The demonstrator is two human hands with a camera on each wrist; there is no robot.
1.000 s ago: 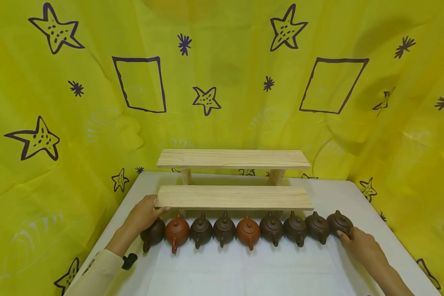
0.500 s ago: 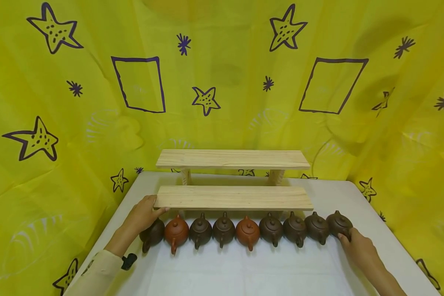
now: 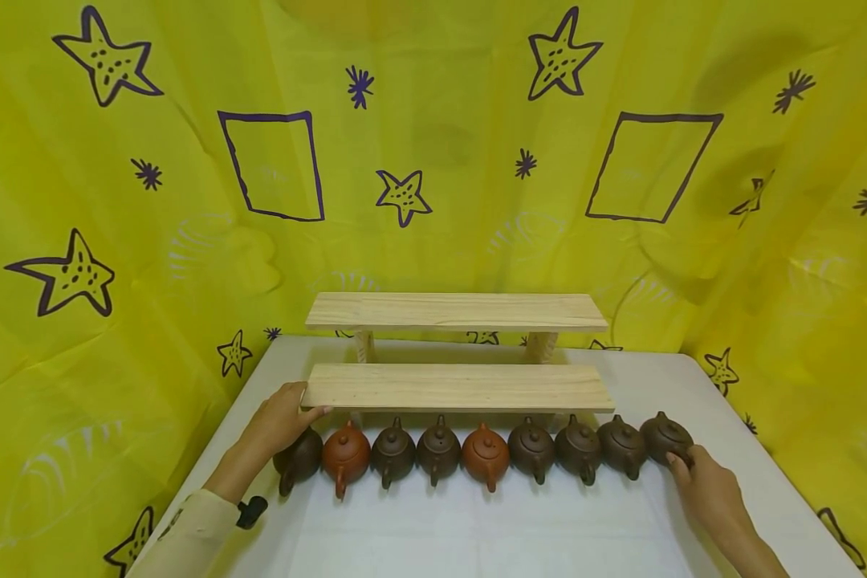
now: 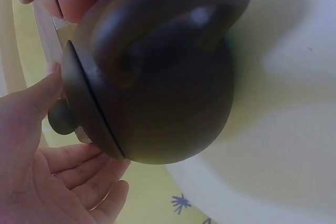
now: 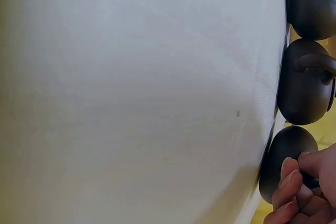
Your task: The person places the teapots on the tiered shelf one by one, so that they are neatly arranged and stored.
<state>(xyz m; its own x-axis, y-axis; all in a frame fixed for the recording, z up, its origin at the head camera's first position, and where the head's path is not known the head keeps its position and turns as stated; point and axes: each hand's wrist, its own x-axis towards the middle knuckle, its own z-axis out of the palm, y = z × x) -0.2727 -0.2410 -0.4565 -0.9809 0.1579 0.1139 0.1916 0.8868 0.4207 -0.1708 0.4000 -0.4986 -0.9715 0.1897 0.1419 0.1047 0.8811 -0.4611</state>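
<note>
Clock as the head view has it, 12 at the far side. At 8, left hand: fingers loose, not closed round anything, thumb along the front edge of the lower shelf. Risk: a shove there could shift the board. Between 7 and 8, leftmost teapot, dark, partly under that hand; its lid knob shows between thumb and fingers, contact unclear. A dragging thumb could unseat the lid.

Row continues: second teapot, reddish; third teapot and fourth teapot, dark; fifth teapot, reddish; sixth teapot, seventh teapot, eighth teapot, dark. All upright, spouts to 12, handles roughly to 6. Close packing: one nudge could chip a neighbour. Spouts lie near the shelf lip and could strike it on a straight lift.

At 4, rightmost teapot, dark, upright, touching or nearly touching the eighth. Right hand pinches it at the handle, mostly hidden. One-sided hold; a tilt could slide the lid.

Surface: white table, faint crease lines. Upper shelf, pale wood, stands beyond the lower one, toward 12. Room: yellow sheeting at 9, 12 and 3, drawn with dark stars and frames.
</note>
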